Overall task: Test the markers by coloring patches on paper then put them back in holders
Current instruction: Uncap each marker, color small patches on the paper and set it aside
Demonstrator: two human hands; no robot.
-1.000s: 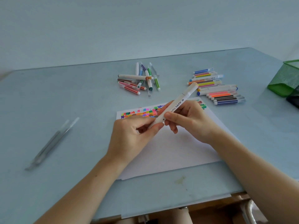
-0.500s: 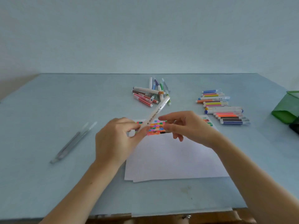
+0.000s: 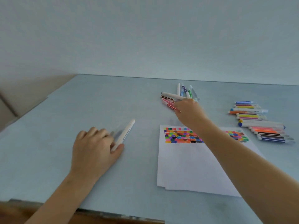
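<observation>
My left hand (image 3: 95, 147) pinches the near end of a white marker (image 3: 127, 132) between thumb and fingers, low over the table's left side. My right hand (image 3: 189, 112) reaches over the white paper (image 3: 194, 165) to a loose pile of markers (image 3: 174, 95) at the back. Its fingertips touch the red-striped markers there; whether they grip one is hidden by the back of the hand. Rows of coloured patches (image 3: 179, 135) fill the paper's far end. A neat row of tested markers (image 3: 260, 125) lies to the right of the paper.
Blurred grey pens (image 3: 116, 132) lie on the table (image 3: 64, 120) just under the white marker. The table's near edge (image 3: 119, 215) runs along the bottom. A pale wall stands behind the table. No holder is in view.
The hands have parted: my left hand carried the white marker down to the left, and my right hand let go of it and reached back to the marker pile. The view swung left and up.
</observation>
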